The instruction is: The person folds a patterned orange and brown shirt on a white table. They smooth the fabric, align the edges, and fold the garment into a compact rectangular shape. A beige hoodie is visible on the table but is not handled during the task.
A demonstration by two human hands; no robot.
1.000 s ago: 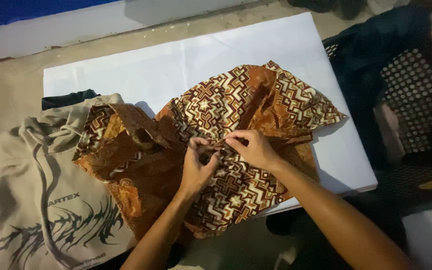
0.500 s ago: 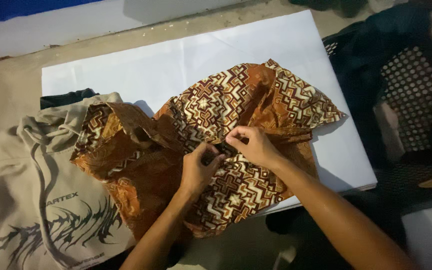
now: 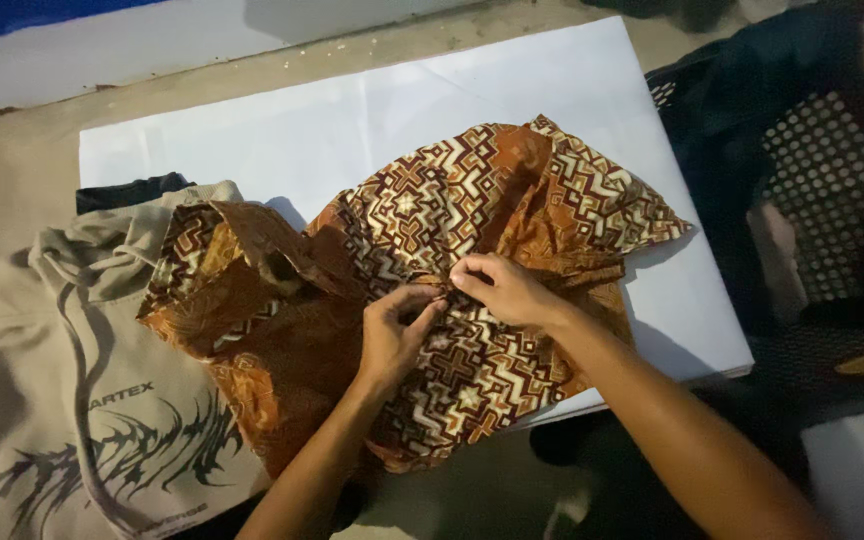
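Head view: two bare hands meet at the middle of a brown patterned shirt (image 3: 452, 250).
Shirt: crumpled, lying half on a white board (image 3: 352, 130), its left part spilling onto a beige hoodie (image 3: 62, 400).
Left hand (image 3: 392, 335): grip closed in a pinch on the shirt's front edge.
Right hand (image 3: 502, 288): grip closed on the same edge, fingertips touching those of the left hand.
Edges and open room: the far half of the board is bare; the shirt's lower hem overhangs the board's near edge.
Right side: a dark perforated basket (image 3: 812, 190) stands just beside the board.
Surface: the board rests on a tan floor (image 3: 12, 180), a pale wall (image 3: 102, 60) beyond.
Change from the earlier frame: both hands stay pinched together at nearly the same spot; the shirt's folds look the same.
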